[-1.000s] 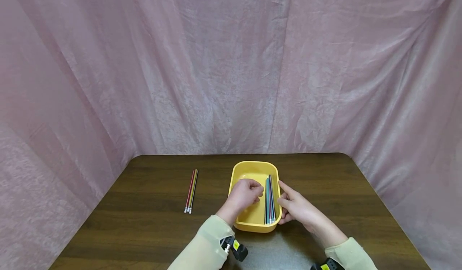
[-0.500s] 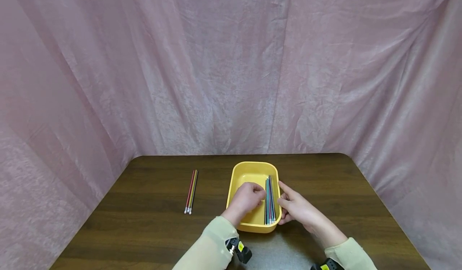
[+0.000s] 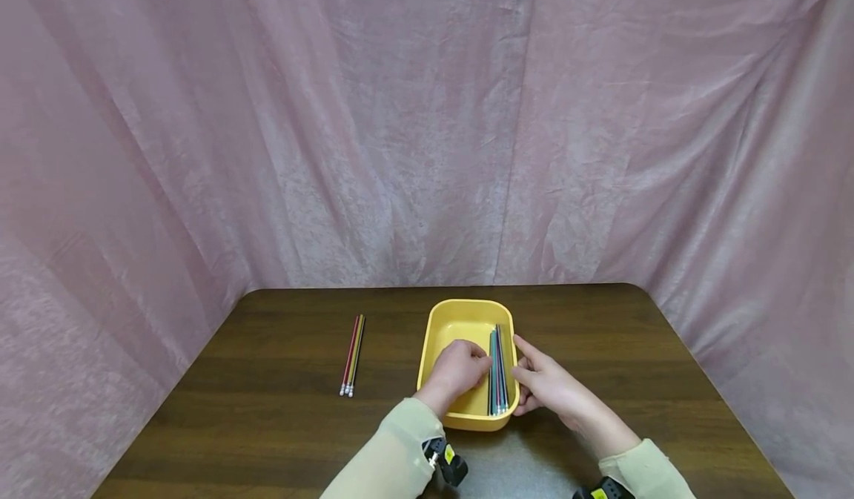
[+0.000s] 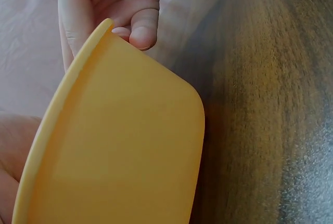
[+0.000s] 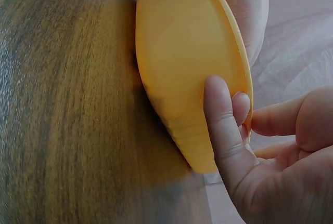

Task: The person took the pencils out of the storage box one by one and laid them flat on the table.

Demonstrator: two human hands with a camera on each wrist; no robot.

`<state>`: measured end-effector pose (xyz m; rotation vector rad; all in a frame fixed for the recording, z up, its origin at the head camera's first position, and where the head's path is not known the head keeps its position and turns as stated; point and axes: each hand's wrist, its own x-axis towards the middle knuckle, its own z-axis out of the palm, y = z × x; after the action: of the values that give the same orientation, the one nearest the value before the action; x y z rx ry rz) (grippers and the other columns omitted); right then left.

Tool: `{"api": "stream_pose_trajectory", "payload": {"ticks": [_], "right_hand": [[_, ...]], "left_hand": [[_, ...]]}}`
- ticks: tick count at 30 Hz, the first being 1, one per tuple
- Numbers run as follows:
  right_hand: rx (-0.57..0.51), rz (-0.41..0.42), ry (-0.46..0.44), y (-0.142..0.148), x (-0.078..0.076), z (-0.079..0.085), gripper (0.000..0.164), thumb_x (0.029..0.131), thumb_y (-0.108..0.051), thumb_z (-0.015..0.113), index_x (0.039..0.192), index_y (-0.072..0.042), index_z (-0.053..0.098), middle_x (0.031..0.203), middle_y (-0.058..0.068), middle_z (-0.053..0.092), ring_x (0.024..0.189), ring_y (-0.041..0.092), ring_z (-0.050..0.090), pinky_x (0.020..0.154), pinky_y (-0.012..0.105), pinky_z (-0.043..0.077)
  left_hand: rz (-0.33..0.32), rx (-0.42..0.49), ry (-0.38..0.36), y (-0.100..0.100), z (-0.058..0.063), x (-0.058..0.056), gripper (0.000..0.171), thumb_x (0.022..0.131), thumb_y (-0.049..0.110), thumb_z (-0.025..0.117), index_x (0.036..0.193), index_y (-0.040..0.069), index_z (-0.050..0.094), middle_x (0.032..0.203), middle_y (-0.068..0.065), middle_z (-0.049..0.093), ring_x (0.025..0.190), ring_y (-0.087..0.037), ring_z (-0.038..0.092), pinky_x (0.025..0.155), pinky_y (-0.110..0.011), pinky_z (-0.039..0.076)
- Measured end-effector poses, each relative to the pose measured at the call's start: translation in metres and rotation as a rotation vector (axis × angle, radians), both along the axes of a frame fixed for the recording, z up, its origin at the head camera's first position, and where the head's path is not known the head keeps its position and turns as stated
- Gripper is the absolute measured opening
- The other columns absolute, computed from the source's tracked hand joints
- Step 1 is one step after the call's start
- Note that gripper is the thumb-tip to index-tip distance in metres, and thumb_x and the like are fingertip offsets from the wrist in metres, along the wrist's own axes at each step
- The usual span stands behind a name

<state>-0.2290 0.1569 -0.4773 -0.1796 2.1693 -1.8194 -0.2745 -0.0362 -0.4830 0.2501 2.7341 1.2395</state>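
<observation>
In the head view, a yellow plastic tray stands on the table. Several dark and teal pencils with pale eraser ends lie side by side along its right wall. My left hand reaches over the left rim with bent fingers, its tips right at the pencils' left edge. Its grip is hidden; in the left wrist view the tray wall blocks it. My right hand holds the tray's right side from outside. In the right wrist view, the right hand's fingers lie against the outer wall and its thumb touches the rim.
Left of the tray, a few red, yellow and dark pencils with white erasers lie together on the brown wooden table. Pink curtains hang behind and at both sides. A black camera sits on the left wrist.
My left hand has shifted slightly to the right inside the tray, bringing its fingertips up to the pencils. The right hand stays at the right rim.
</observation>
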Motion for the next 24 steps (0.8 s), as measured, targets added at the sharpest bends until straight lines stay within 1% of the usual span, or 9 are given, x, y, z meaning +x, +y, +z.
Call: {"api": "stream_pose_trajectory", "payload": {"ticks": [6,11,17,20,22,23,24], "right_hand": [[-0.006,0.003,-0.001,0.0,0.0,0.0,0.071,0.114,-0.001,0.05,0.173,0.003,0.011,0.106,0.021,0.052,0.072,0.025,0.058,0.066,0.046,0.066],[0.002,-0.006,-0.003,-0.001,-0.001,0.0,0.072,0.113,-0.001,0.051,0.174,0.003,0.013,0.105,0.02,0.052,0.073,0.025,0.058,0.066,0.045,0.066],[0.004,-0.005,-0.007,-0.001,0.0,0.0,0.071,0.113,-0.001,0.05,0.174,0.003,0.013,0.105,0.021,0.052,0.074,0.025,0.058,0.065,0.044,0.066],[0.004,0.0,-0.009,-0.001,0.0,0.001,0.071,0.113,0.0,0.05,0.173,0.003,0.013,0.106,0.021,0.052,0.073,0.025,0.059,0.066,0.044,0.066],[0.006,0.0,-0.012,-0.001,0.0,0.001,0.071,0.113,0.0,0.05,0.174,0.003,0.013,0.106,0.021,0.052,0.074,0.025,0.059,0.066,0.044,0.066],[0.006,0.0,-0.011,-0.001,0.0,0.001,0.071,0.113,-0.001,0.05,0.174,0.003,0.013,0.106,0.021,0.052,0.074,0.025,0.059,0.066,0.045,0.066],[0.006,-0.002,-0.011,-0.001,0.0,0.001,0.071,0.113,-0.001,0.05,0.173,0.003,0.013,0.106,0.021,0.052,0.074,0.025,0.059,0.066,0.045,0.066]], "left_hand": [[-0.01,0.008,-0.048,0.003,0.001,-0.002,0.017,0.104,0.017,0.076,0.089,0.007,0.078,0.069,-0.002,0.068,0.061,-0.01,0.057,0.058,-0.024,0.046],[-0.02,-0.03,-0.038,0.004,0.002,-0.003,0.026,0.104,0.017,0.075,0.08,0.007,0.076,0.062,0.001,0.064,0.057,-0.011,0.055,0.055,-0.023,0.043],[-0.029,-0.07,-0.03,0.005,0.004,-0.004,0.029,0.105,0.019,0.076,0.079,0.005,0.076,0.063,-0.003,0.067,0.054,-0.01,0.055,0.053,-0.022,0.044],[-0.027,-0.076,-0.037,0.006,0.0,-0.007,0.03,0.103,0.019,0.078,0.077,0.006,0.075,0.062,-0.003,0.067,0.052,-0.01,0.056,0.052,-0.023,0.044],[-0.026,-0.072,-0.048,0.007,-0.005,-0.011,0.031,0.103,0.02,0.079,0.075,0.008,0.074,0.06,-0.003,0.066,0.051,-0.011,0.057,0.051,-0.024,0.045],[-0.025,-0.07,-0.054,0.007,-0.008,-0.014,0.031,0.102,0.02,0.08,0.074,0.009,0.073,0.06,-0.002,0.066,0.051,-0.012,0.058,0.05,-0.025,0.045],[-0.022,-0.076,-0.049,0.007,-0.016,-0.019,0.033,0.102,0.022,0.08,0.073,0.01,0.072,0.059,-0.001,0.064,0.05,-0.012,0.057,0.049,-0.026,0.045]]}}
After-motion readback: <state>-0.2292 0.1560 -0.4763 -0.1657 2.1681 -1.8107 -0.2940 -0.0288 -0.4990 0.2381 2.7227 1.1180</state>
